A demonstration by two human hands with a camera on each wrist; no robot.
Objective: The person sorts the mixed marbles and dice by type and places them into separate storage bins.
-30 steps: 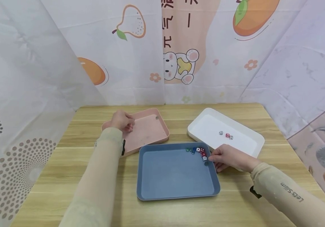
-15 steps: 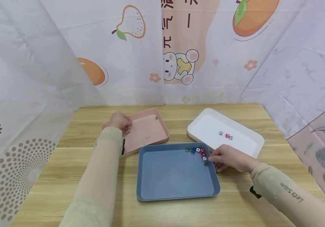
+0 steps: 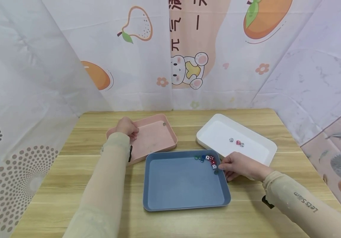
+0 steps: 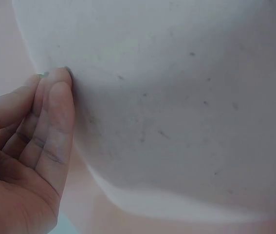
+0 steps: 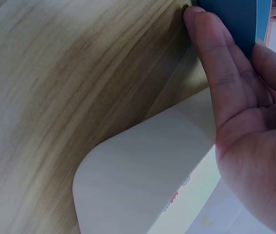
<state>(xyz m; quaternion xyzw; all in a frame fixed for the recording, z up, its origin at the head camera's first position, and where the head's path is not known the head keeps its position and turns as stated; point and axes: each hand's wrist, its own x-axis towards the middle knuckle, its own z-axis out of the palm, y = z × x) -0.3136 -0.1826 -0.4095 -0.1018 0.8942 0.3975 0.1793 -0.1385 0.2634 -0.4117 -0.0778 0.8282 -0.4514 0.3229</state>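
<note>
My left hand (image 3: 126,127) reaches over the left side of the pink tray (image 3: 157,147). Its thumb and fingers pinch a small green piece (image 4: 43,75), mostly hidden by the fingertips. At the right wall of the blue tray (image 3: 185,185), my right hand (image 3: 241,165) grips the rim, thumb on top and fingers along the outer side. In that tray's far right corner lie several dice (image 3: 211,158), white, red and blue, with small green glassy pieces (image 3: 198,157) beside them. One small greyish piece (image 3: 164,124) sits in the pink tray's far right corner.
A white tray (image 3: 267,140) stands angled behind the right hand, holding two white dice (image 3: 231,140) and a red die (image 3: 238,142). All three trays rest on a wooden table (image 3: 185,224). A printed curtain (image 3: 146,89) closes off the back.
The left hand has shifted very slightly to the left within the pink tray. My right hand stays on the blue tray's rim, and the trays and dice keep their places.
</note>
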